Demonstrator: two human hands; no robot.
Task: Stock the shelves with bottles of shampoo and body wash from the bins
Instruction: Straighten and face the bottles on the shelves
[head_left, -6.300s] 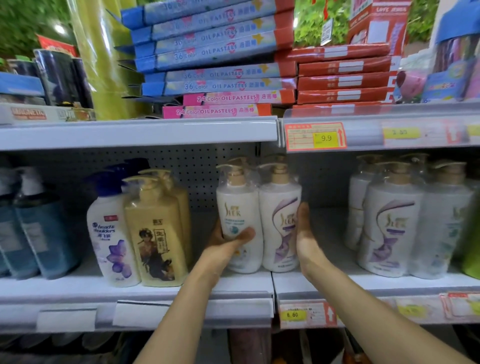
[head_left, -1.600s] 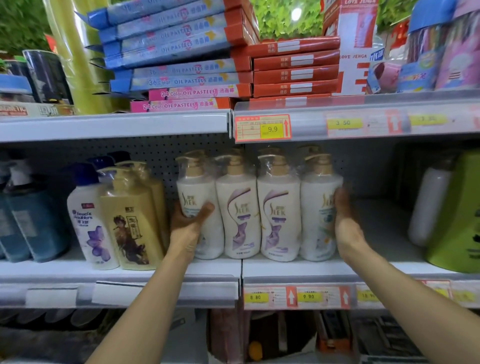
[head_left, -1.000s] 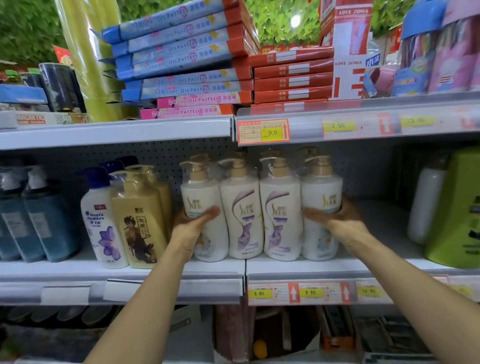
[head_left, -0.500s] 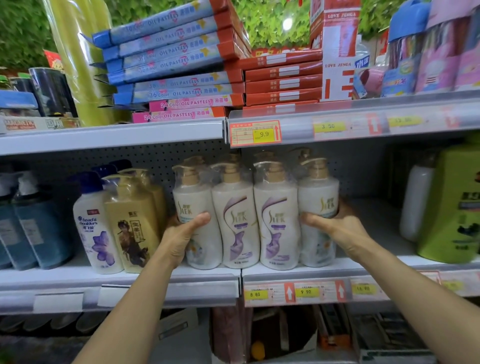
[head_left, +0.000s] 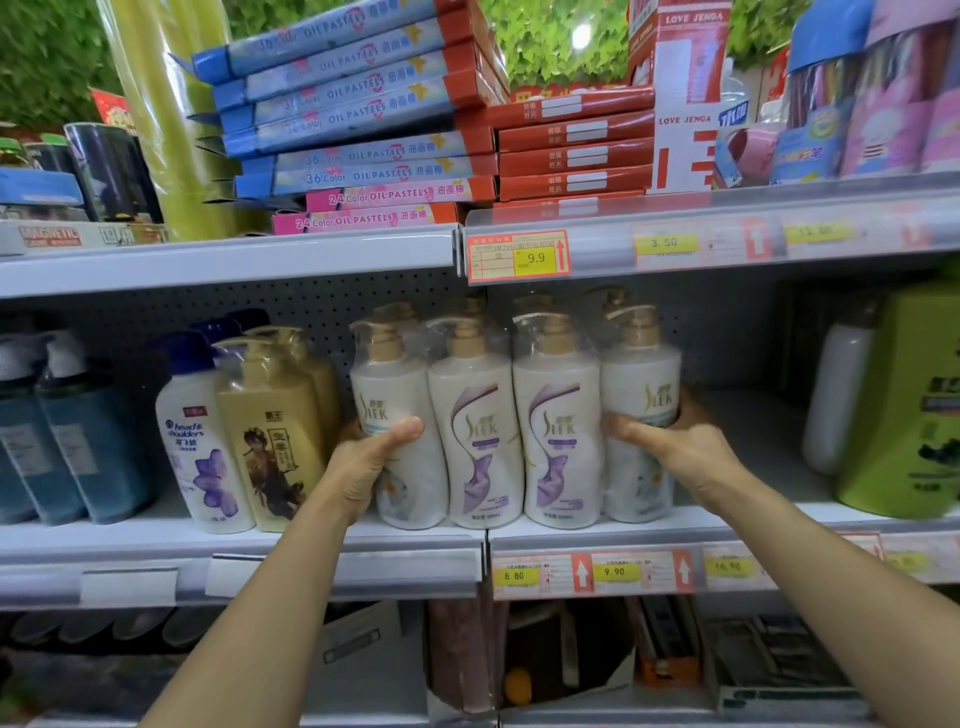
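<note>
Store aisle | grey shelf (head_left: 748, 421), pegboard back (head_left: 249, 306) | left hand (head_left: 363, 462) grip clasps leftmost bottle (head_left: 387, 384) | right hand (head_left: 680, 457) grip clasps rightmost bottle (head_left: 641, 374)

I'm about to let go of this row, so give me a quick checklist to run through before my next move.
1. Grip of left hand on leftmost white bottle: ok, thumb across its front.
2. Grip of right hand on rightmost white bottle: ok, thumb across its front.
3. Front row of four upright, labels outward: ok.
4. Front bottles closed up side to side: ok.
5. Back row upright: cannot tell, only pump tops show.
6. Bare shelf to the right for more stock: ok.
</note>
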